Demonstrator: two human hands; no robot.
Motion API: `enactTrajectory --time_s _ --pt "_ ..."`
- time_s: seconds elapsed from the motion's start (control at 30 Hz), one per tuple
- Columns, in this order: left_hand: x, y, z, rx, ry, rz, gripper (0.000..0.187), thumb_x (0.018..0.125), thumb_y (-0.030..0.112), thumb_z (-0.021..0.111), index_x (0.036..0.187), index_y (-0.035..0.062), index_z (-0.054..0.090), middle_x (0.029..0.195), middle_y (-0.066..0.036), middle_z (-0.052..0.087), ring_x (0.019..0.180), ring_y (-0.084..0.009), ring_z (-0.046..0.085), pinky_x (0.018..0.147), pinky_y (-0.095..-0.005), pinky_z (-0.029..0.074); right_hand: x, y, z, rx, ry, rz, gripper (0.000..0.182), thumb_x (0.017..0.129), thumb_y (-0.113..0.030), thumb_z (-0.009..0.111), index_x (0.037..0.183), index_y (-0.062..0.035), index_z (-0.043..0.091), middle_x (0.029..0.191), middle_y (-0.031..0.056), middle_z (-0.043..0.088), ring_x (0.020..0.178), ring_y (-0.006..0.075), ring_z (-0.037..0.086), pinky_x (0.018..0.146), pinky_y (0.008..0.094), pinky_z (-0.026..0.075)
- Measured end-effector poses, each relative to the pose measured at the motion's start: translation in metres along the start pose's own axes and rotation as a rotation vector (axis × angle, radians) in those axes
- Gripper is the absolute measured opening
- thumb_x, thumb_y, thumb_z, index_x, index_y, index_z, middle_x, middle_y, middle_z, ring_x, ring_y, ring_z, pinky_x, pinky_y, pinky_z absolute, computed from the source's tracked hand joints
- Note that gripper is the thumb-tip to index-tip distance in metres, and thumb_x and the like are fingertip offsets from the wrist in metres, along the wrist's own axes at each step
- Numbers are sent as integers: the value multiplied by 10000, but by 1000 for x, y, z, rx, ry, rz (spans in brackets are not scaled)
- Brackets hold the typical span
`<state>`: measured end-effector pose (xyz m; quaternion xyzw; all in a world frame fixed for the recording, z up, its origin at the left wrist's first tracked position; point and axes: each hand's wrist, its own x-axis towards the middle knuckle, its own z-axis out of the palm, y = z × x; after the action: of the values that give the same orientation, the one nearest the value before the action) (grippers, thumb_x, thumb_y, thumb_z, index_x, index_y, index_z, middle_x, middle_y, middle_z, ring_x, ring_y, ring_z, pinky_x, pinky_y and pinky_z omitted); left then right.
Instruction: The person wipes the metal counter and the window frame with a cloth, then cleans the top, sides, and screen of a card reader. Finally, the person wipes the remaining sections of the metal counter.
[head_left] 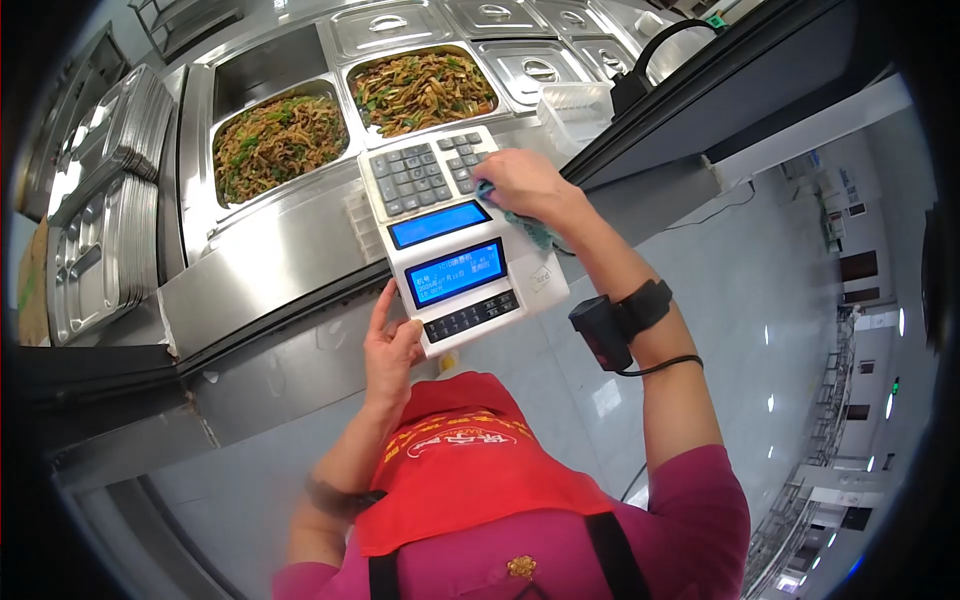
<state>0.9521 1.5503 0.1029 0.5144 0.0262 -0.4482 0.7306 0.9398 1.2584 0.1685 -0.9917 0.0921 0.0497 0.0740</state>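
A white canteen card machine [460, 240] stands on the steel counter ledge, with a grey keypad, two lit blue screens and a black key strip. My left hand [388, 350] grips its lower left corner, thumb on the front and index finger stretched along the side. Bunched in the closed fingers of my right hand [530, 185] is a teal cloth [535, 232]. That hand presses it against the machine's right edge beside the keypad, and part of the cloth hangs below my wrist.
Behind the machine are two pans of cooked food [280, 145] and several lidded steel pans [530, 70]. Stacked metal trays [105, 250] stand at left. A clear plastic box [575, 112] sits beside a dark framed panel [720, 90] at right.
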Motion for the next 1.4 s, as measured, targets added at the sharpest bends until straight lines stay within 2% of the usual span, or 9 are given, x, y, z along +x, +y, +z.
enactTrajectory --time_s 0.13,0.27,0.57,0.77,0.97,1.07,1.1,1.2,1.4 --pt "0 0 -1 23 22 -15 681 847 52 544 1483 140 317 883 -32 625 623 -20 484 568 -203 475 -9 -8 -15 -190 -103 238 116 728 -35 595 799 -18 686 850 193 671 799 359 667 690 451 536" --pt "1 1 0 15 6 -20 684 845 48 541 1484 138 312 873 -28 620 617 -18 468 565 -203 473 -30 -33 -26 -220 -39 282 100 755 -28 585 796 -7 674 844 194 665 795 352 677 677 434 546" --pt "3 1 -3 16 -13 -26 692 839 34 533 1486 135 307 884 -44 619 624 -28 474 550 -193 452 -100 -41 30 208 554 581 277 796 -62 641 1037 -39 505 992 188 593 810 395 628 680 460 515" --pt "3 2 -3 0 -18 -22 697 840 11 512 1492 122 290 893 -47 617 630 -31 473 523 -176 399 -158 -34 22 334 227 451 210 797 -87 656 977 -67 550 960 129 607 851 371 614 694 445 495" --pt "3 4 -1 -21 -16 -21 695 842 -13 503 1492 110 287 870 -36 611 625 -26 460 522 -170 386 -135 -61 17 314 552 479 211 776 -89 679 944 -61 555 924 125 611 826 360 621 688 431 503" --pt "4 3 -2 -22 -27 -38 697 842 -11 511 1491 114 291 835 -22 597 616 -23 449 521 -166 380 -115 -70 32 230 477 581 233 754 -96 700 930 -56 553 915 133 607 803 368 627 677 433 513" --pt "4 5 -4 -20 -29 -43 697 842 -9 515 1491 116 293 821 -17 591 613 -22 444 521 -164 377 -116 -76 32 208 470 525 246 739 -99 712 921 -56 552 901 139 602 785 374 629 667 442 518" --pt "2 8 0 7 -12 -48 696 843 -4 522 1489 119 298 795 -5 573 601 -19 428 516 -159 364 -121 -88 28 190 356 376 247 742 -112 713 931 -67 561 896 134 602 793 369 628 669 444 514" --pt "2 4 2 -51 -5 -19 694 847 4 534 1489 96 285 781 10 565 593 -9 401 503 -163 338 -158 -84 -2 292 11 267 174 769 -144 682 910 -64 619 895 111 631 827 340 623 698 411 503"
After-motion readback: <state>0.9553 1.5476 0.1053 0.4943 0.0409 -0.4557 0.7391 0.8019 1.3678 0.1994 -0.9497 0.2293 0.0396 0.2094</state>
